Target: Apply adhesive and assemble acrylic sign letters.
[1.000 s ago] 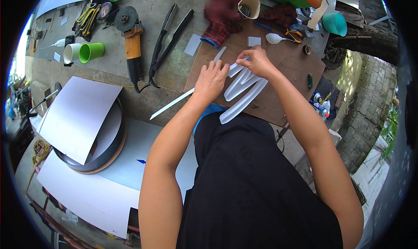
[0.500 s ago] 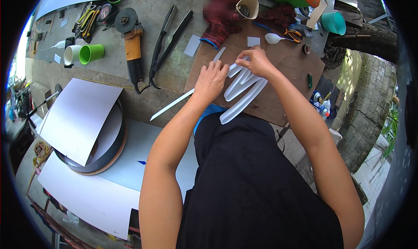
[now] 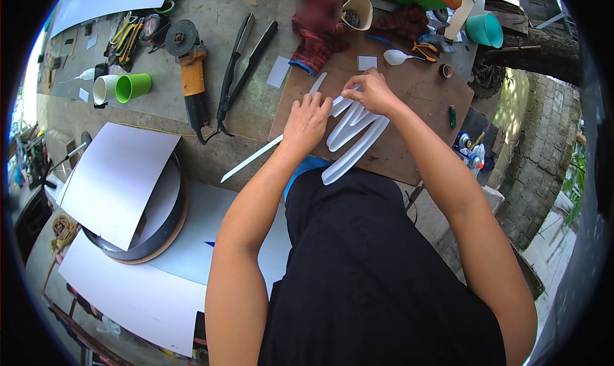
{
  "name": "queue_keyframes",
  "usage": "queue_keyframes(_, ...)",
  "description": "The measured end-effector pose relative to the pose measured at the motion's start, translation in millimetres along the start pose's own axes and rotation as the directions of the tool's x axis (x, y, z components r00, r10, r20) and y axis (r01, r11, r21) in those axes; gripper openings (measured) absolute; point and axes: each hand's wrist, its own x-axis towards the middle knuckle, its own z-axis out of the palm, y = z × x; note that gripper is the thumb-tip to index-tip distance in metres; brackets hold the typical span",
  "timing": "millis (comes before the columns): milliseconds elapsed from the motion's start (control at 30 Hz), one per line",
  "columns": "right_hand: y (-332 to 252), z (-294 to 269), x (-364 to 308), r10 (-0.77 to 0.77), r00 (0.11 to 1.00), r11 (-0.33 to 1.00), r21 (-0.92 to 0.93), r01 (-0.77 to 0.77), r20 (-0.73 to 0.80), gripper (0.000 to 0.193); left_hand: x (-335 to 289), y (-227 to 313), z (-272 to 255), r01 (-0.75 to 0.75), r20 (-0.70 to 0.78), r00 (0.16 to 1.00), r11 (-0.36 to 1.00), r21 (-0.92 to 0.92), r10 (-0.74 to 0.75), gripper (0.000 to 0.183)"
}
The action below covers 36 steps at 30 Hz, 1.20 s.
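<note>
A white zigzag piece with raised strip walls (image 3: 348,164) lies over the front of the brown board, its near end by my dark clothing. My right hand (image 3: 373,93) is closed in a pinch on the far end of this piece. A narrow white strip (image 3: 251,159) runs slantwise under my left hand (image 3: 307,121); its tip shows beyond the fingers. My left hand is closed over the strip, with its fingertips beside the zigzag piece's left edge. The undersides of the left fingers are hidden.
The brown board (image 3: 419,132) bears a small white card (image 3: 367,63), a white squeeze bottle (image 3: 396,57) and a green lighter (image 3: 453,116). Leftward are a flat iron (image 3: 238,78), an angle grinder (image 3: 192,78) and a green cup (image 3: 133,87). A plaid glove (image 3: 313,49) lies at the back.
The view has shifted slightly, moving the table items a little left. Both hands keep nearly the same hold on the white pieces.
</note>
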Motion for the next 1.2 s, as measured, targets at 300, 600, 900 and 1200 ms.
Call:
queue_keyframes(300,-1.8,-0.4,-1.1,0.013,1.0,1.0,0.011,-0.013,-0.006,0.029,0.1,0.1,0.0,-0.001,-0.013,1.0,1.0,-0.015,0.0,0.034)
queue_keyframes(600,-1.8,1.3,0.5,0.016,1.0,1.0,0.011,-0.016,-0.004,0.031,0.3,-0.6,-0.5,0.005,0.01,1.0,1.0,-0.019,-0.005,0.033)
queue_keyframes(900,-2.3,1.6,0.8,0.034,0.999,0.999,0.006,-0.034,0.009,0.031,1.0,-0.5,-1.6,0.002,0.002,1.0,1.0,-0.025,-0.001,0.032)
queue_keyframes(1200,0.1,3.4,0.6,0.018,1.0,1.0,0.016,-0.018,-0.006,0.03,0.5,-0.7,1.6,-0.02,-0.069,0.997,1.0,-0.005,0.019,0.026)
